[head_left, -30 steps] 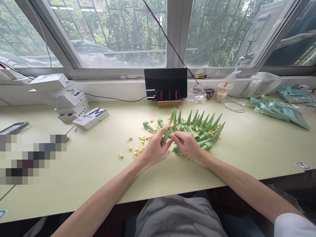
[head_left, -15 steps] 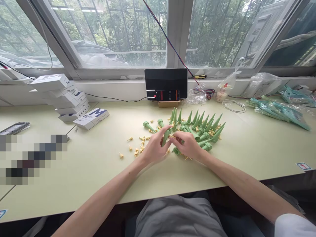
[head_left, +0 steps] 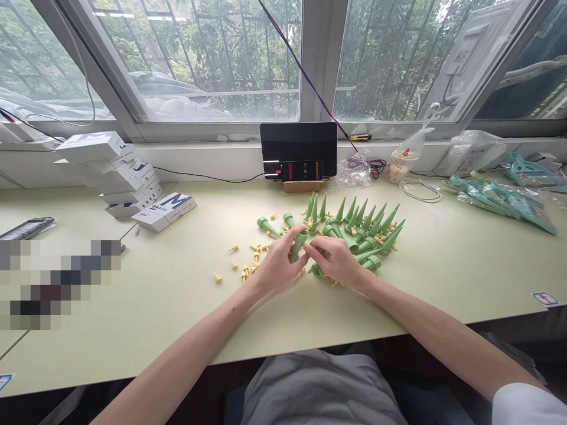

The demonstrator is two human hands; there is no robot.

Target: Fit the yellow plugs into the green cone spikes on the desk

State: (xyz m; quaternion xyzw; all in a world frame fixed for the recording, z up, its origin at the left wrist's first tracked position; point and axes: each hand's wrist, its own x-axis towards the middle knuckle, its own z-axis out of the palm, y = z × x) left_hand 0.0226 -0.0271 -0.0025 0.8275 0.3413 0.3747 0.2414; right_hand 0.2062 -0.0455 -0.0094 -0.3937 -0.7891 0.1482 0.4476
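My left hand (head_left: 278,262) is closed around a hollow green plastic watering spike (head_left: 298,245), its wide open end up and its narrow end down. My right hand (head_left: 334,257) pinches a small yellow plastic piece (head_left: 306,245) against the side of that spike; the fingers hide most of the piece. Beyond and to the right of my hands are several green spikes (head_left: 365,219), some upright on their caps and others lying down. Small yellow plastic nozzles (head_left: 245,273) are scattered left of my left hand and among the spikes.
A phone showing a timer (head_left: 302,170) leans on a black panel (head_left: 299,141) at the back. White boxes (head_left: 126,177) are stacked at the left, with one box (head_left: 165,212) apart. Bagged teal items (head_left: 500,198) and a bagged cup (head_left: 401,165) stand at the right.
Both hands keep nearly the same place. My right fingertips have shifted slightly with the yellow piece, which showed longer between them half a second ago. The green spike stays in my left hand.
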